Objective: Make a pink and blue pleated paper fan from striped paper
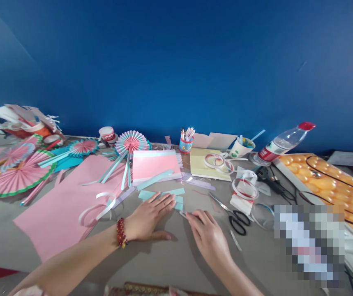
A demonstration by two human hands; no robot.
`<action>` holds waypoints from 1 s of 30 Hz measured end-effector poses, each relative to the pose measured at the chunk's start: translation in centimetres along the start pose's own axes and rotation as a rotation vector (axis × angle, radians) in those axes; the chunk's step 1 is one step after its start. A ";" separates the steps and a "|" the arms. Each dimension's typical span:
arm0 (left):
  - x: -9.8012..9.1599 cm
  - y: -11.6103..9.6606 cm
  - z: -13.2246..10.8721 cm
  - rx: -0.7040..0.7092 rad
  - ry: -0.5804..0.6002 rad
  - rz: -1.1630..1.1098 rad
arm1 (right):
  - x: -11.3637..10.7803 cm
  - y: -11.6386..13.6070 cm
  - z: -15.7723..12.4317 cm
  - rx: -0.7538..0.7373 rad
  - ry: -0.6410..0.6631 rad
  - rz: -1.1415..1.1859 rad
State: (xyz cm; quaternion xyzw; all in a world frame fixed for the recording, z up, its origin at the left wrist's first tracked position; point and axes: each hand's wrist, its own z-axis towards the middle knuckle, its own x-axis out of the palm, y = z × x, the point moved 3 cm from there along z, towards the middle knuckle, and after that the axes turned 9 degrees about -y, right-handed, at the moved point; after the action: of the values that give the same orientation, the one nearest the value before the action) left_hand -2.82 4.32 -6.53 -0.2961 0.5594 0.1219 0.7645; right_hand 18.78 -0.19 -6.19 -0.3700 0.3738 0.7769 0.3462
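Note:
My left hand (152, 218) lies flat, fingers stretched out, across light blue paper strips (178, 202) on the grey table. A red bead bracelet circles that wrist. Just to the right, my right hand (208, 234) is closed in a pinch. From its fingertips a slim, pale, pointed piece (183, 214) sticks out toward the right end of the strips; its kind is too small to make out. Black-handled scissors (236, 218) lie partly open beyond my right hand. Behind the strips rests a pink sheet with white edges (154, 165).
Large pink paper (65, 201) and folded paper fans (12, 174) cover the left side. Tape rolls (244, 189), a plastic bottle (282, 144) and an orange bubbly panel (327, 176) with cables stand at right. A pen cup (186, 144) stands by the blue wall.

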 end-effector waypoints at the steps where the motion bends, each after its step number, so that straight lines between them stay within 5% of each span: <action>1: 0.0 0.0 0.0 -0.001 0.002 0.000 | 0.1 0.1 0.0 0.003 0.003 -0.004; 16: -2.0 1.8 -1.4 -0.016 0.014 0.087 | 0.4 0.4 0.8 -0.025 -0.015 0.034; 30: -0.3 0.2 -2.5 -0.049 -0.009 0.062 | -0.1 -0.1 0.7 -0.075 0.003 0.037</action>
State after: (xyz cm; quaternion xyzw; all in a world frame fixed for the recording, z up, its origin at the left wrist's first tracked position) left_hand -5.04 3.05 -6.84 -0.2968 0.5618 0.1605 0.7554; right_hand 18.65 0.37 -5.86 -0.3770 0.3517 0.7961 0.3167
